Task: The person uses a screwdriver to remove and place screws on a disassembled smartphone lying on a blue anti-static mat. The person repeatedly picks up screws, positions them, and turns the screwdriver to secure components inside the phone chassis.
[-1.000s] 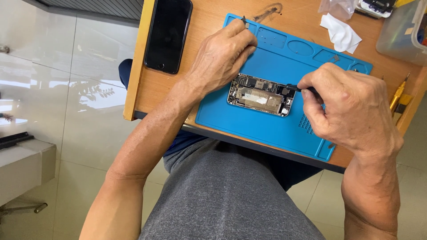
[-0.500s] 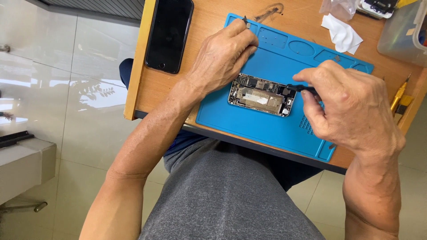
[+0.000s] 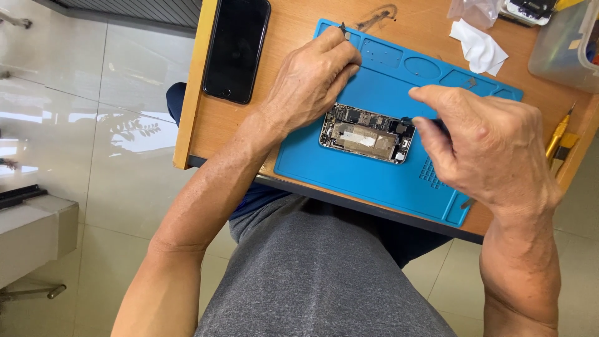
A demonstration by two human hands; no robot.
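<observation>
Blue mat point(image 3: 374, 181) bears opened phone point(image 3: 365, 133); left hand point(image 3: 309, 84) steadies it — right hand point(image 3: 486, 146) pinches a dark tool.

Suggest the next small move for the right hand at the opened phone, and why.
Probably lower the right hand so its dark tool tip meets the opened phone: the tip hovers at the phone's right end, and the left hand rests at its top-left edge on the blue mat.

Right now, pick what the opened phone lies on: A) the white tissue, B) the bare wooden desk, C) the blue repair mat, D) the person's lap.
C: the opened phone lies flat on the blue repair mat, between the left hand and the right hand, away from the white tissue.
</observation>
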